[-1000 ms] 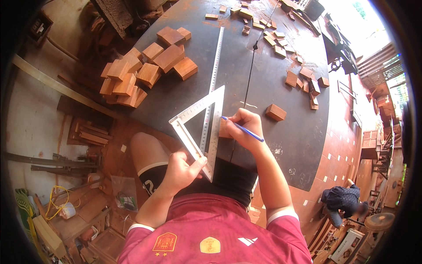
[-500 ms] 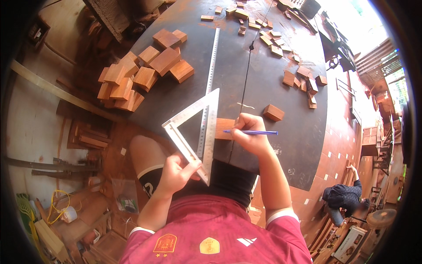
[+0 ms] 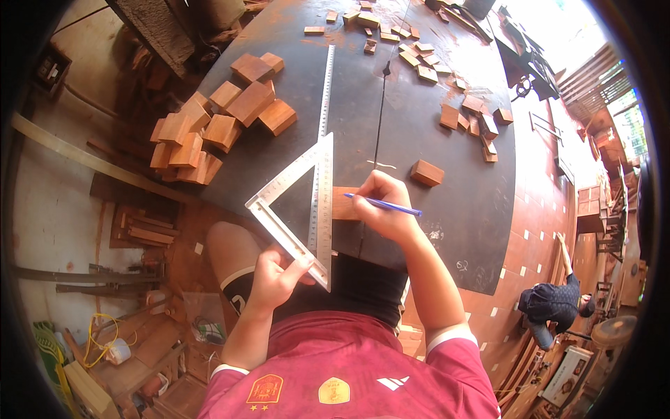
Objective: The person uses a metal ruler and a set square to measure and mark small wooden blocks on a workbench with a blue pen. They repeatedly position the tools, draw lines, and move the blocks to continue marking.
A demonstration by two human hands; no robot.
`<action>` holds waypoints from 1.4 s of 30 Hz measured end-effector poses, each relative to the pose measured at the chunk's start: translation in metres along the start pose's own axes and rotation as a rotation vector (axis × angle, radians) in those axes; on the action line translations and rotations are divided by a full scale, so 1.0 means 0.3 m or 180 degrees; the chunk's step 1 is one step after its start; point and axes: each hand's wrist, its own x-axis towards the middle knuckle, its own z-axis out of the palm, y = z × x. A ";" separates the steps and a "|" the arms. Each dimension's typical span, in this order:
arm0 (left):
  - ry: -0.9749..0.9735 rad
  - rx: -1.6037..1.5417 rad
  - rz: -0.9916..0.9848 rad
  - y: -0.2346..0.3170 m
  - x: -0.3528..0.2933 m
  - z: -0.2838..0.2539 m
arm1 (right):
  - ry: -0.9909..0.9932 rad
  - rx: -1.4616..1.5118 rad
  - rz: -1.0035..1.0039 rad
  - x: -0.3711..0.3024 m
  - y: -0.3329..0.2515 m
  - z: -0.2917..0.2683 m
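Head view: dark worktable (image 3: 447, 230), tiled floor (image 3: 537, 237)

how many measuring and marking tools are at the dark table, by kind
triangular metal square: 1
long steel ruler: 1
blue pen: 1
total: 3

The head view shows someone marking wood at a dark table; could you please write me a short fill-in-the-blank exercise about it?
1. The right hand holds a blue ____.
2. The left hand grips a metal ____ square.
3. The small wooden block being marked lies against the square's ____ edge.
4. The pile of wooden blocks sits to the person's ____.

Missing words: pen; triangular; right; left
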 end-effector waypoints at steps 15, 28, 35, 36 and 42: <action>0.0014 0.0128 -0.0248 -0.012 0.000 0.066 | 0.0515 -0.0501 -0.0405 0.013 0.001 -0.019; 0.0151 0.0323 -0.0006 -0.047 -0.015 0.102 | 0.0482 -0.0415 -0.0371 0.012 0.005 -0.013; 0.0221 0.0260 -0.0052 -0.049 -0.017 0.101 | 0.0412 -0.0265 -0.0267 0.015 0.012 -0.008; 0.0227 0.0264 -0.0046 -0.048 -0.017 0.103 | 0.0411 -0.0260 -0.0281 0.016 0.013 -0.006; 0.0154 0.0380 -0.0024 -0.044 -0.012 0.107 | 0.0312 -0.0278 -0.0177 0.013 0.011 -0.007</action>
